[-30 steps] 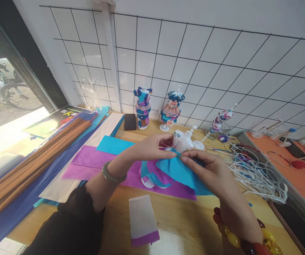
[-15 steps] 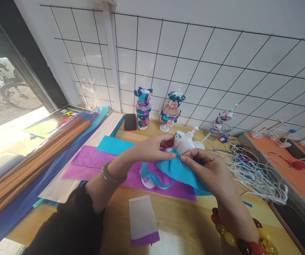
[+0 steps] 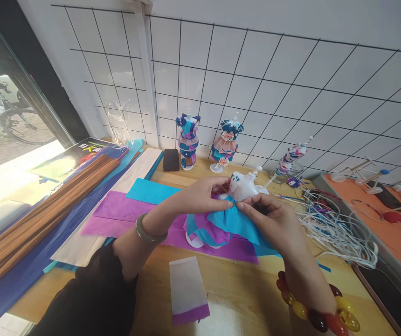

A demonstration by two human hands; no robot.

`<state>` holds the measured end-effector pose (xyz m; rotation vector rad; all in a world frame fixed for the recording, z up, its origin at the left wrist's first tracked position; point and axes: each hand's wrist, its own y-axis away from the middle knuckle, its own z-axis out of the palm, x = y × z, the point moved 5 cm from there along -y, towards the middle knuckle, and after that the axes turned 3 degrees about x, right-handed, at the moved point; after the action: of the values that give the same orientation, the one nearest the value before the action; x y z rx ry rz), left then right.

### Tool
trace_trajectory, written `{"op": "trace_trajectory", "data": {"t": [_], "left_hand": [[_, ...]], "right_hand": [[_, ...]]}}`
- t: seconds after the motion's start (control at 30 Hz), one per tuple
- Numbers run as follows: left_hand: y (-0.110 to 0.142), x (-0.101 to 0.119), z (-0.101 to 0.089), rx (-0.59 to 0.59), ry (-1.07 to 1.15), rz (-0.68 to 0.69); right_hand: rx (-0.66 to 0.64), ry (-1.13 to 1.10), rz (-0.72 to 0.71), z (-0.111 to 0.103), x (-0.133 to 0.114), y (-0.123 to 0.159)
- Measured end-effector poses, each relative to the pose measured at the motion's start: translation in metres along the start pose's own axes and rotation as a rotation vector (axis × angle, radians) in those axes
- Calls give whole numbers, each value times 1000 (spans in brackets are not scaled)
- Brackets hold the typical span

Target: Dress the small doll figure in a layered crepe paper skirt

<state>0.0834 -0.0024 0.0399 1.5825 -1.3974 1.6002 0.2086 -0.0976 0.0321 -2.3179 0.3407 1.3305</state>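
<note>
A small white dress form (image 3: 244, 185) leans back to the right on the table, its base partly showing at the lower left. Blue crepe paper (image 3: 233, 221) is gathered at its waist, over a skirt of purple and blue paper (image 3: 205, 228). My left hand (image 3: 210, 193) pinches the gathers at the waist with the thumb, its other fingers behind the form. Close beside it, my right hand (image 3: 266, 212) pinches the same blue paper between thumb and fingers. The paper's loose end hangs down beneath my right hand.
Purple paper (image 3: 116, 207) lies under the form, with a grey-white piece (image 3: 187, 284) in front. Paper rolls (image 3: 64, 200) fill the left side. Two dressed forms (image 3: 188, 140) and a phone (image 3: 171, 160) stand behind. Tangled cables (image 3: 340, 233) lie right, by an orange tray (image 3: 389, 224).
Both hands stay at the waist with the blue paper. The gathers have shifted slightly, and the skirt beneath has moved a little to the right.
</note>
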Motion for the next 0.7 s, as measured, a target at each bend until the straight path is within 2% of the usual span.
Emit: {"op": "trace_trajectory", "data": {"t": [0.17,0.37,0.53,0.63,0.7], "left_hand": [[0,1,-1,-6,-44,5],[-2,-5,-3,117,-105,-41],[-5,-13,-3,153,-47,-49],[-6,-16,-7,193,15,-39],[-6,-18,-13,239,53,-45]], "right_hand": [[48,113,-52,-2,-1,2],[37,136,-47,-1,2,1],[-24,115,-80,2,5,-2],[28,147,-178,-2,-1,-2],[121,206,-317,-7,-11,1]]}}
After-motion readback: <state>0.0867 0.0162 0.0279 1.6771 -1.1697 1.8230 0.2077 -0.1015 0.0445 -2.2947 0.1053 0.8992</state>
